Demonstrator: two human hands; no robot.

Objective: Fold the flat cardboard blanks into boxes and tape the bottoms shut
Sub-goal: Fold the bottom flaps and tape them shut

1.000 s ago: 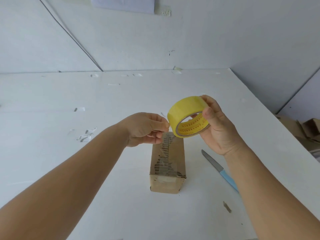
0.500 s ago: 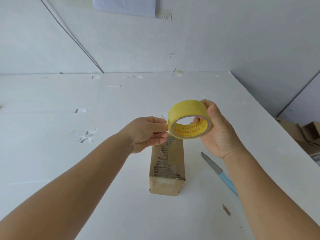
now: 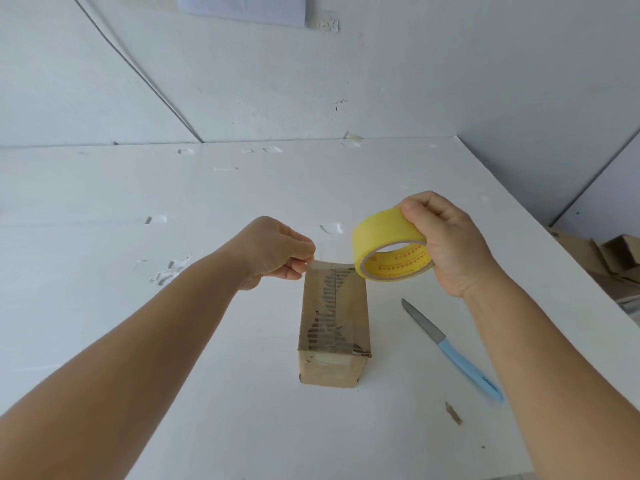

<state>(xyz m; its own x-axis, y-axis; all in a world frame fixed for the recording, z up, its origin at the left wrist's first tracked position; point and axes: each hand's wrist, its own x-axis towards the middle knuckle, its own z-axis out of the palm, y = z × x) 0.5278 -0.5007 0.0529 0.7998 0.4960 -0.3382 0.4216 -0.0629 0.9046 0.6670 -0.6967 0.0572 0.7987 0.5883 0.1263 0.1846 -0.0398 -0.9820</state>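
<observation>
Centre frame: my right hand (image 3: 450, 247) grips the yellow tape roll (image 3: 389, 249) by its rim, while my left hand (image 3: 273, 251) pinches the clear free end, film stretched betw. them above the cardboard box (image 3: 334, 327) lying on the white table (image 3: 104, 202). Film looks thin, sticky, prone to curl; hold taut by its edge. Box seems light, may slide. Knife (image 3: 450, 348) lower right.

Left hand (image 3: 273, 251) pinching tape strip (image 3: 332, 263), right hand (image 3: 446, 244) holding roll (image 3: 388, 247)
</observation>
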